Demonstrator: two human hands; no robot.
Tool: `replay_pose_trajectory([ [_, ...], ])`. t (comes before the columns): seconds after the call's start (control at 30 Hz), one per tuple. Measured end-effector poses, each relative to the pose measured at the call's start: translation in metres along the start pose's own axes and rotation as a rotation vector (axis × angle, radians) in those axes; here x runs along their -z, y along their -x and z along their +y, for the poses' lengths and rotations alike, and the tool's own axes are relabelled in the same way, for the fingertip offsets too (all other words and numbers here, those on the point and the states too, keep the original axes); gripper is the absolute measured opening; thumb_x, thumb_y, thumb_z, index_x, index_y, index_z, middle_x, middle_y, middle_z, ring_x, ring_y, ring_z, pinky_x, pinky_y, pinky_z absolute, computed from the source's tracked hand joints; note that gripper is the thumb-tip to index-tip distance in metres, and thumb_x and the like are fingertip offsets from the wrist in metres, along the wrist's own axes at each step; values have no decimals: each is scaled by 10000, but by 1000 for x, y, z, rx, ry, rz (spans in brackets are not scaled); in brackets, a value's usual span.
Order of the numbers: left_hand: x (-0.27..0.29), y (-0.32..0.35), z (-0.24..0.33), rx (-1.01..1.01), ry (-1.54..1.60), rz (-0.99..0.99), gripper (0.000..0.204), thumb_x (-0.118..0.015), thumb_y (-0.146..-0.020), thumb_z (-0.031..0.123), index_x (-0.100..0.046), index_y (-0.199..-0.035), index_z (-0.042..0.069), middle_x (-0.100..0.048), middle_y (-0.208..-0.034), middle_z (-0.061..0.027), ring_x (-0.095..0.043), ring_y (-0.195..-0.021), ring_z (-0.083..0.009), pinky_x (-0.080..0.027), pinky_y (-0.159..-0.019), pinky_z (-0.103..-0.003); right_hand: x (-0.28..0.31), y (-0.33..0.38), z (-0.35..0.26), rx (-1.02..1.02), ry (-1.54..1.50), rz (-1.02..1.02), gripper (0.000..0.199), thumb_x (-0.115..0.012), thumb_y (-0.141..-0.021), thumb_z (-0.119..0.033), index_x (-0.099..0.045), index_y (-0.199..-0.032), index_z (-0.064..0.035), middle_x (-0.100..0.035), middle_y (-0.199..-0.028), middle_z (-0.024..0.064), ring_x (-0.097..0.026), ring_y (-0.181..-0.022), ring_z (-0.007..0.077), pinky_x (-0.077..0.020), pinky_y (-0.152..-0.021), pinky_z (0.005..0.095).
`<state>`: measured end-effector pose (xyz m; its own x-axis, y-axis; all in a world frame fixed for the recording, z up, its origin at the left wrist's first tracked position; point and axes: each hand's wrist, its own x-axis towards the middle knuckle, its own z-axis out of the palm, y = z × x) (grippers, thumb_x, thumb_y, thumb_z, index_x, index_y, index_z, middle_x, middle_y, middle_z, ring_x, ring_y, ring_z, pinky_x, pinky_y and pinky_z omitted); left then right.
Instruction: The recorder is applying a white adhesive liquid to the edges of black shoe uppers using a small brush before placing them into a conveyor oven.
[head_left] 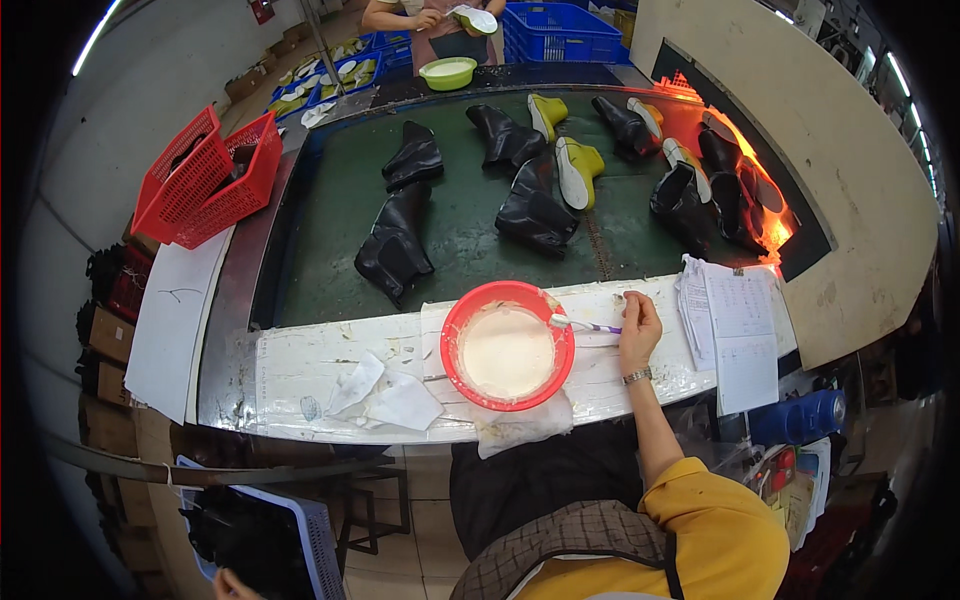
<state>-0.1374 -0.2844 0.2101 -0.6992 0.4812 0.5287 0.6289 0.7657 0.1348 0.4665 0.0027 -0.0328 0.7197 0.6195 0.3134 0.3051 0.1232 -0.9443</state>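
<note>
The round red plastic bowl (507,345), filled with a pale cream paste, sits on the white paper-covered work ledge (300,365) and serves as the reference point. The right hand (638,330) rests on the ledge just right of the bowl, fingers pinched together around the end of a slim white and purple brush (585,325), whose head lies on the bowl's right rim above the paste. A metal watch (637,376) is worn on that wrist, and a yellow sleeve (715,520) shows further down the arm. The left hand cannot be identified with certainty; only a small patch of skin shows at the lower edge, far below and left of the bowl, and its grip cannot be told. Crumpled white rags (385,395) lie on the ledge just left of the bowl, and another smeared white cloth (522,425) hangs over the ledge edge directly below it. Right of the bowl, beyond the hand, lies a stack of white printed paper sheets (738,325). Behind the bowl runs a dark green conveyor belt (460,225) carrying several black rubber boots (395,245) and some yellow-green boots with pale soles (578,170); further right the belt enters an orange-lit tunnel opening (760,200). A red plastic mesh basket (205,180) stands well up and left of the bowl. At the far end of the belt, another person's hands (430,18) hold a shoe part over a light green bowl (447,72).
</note>
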Motion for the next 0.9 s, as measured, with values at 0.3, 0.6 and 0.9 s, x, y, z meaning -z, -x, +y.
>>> replay_pose_trajectory([
  [0.3,65,-1,77,43,915,312,351,-595,-1048,205,-696,-1128,-122,-720,-1124,-222,-641,-909,-291,-534,-882,-436,0,-4,1,44,56,32,213,-621,-1041,-178,-750,-1037,-9,-662,-728,12,-555,-638,75,-447,-592,250],
  [0.6,-99,-54,129,283,1938,-448,420,-623,-1038,247,-596,-1389,18,-636,-1392,-131,-617,-1258,-270,-497,-1090,-449,-1,4,-9,3,79,-3,197,-637,-1021,-172,-766,-1002,-25,-681,-708,34,-565,-613,84,-435,-560,274],
  [0.9,-242,-29,202,621,1721,-283,362,-647,-918,14,-511,-1253,4,-648,-1091,-105,-662,-885,-238,-628,-675,-448,7,-5,9,50,-6,-44,199,-597,-1055,-165,-734,-1053,-20,-640,-836,-27,-494,-713,56,-425,-636,230],
])
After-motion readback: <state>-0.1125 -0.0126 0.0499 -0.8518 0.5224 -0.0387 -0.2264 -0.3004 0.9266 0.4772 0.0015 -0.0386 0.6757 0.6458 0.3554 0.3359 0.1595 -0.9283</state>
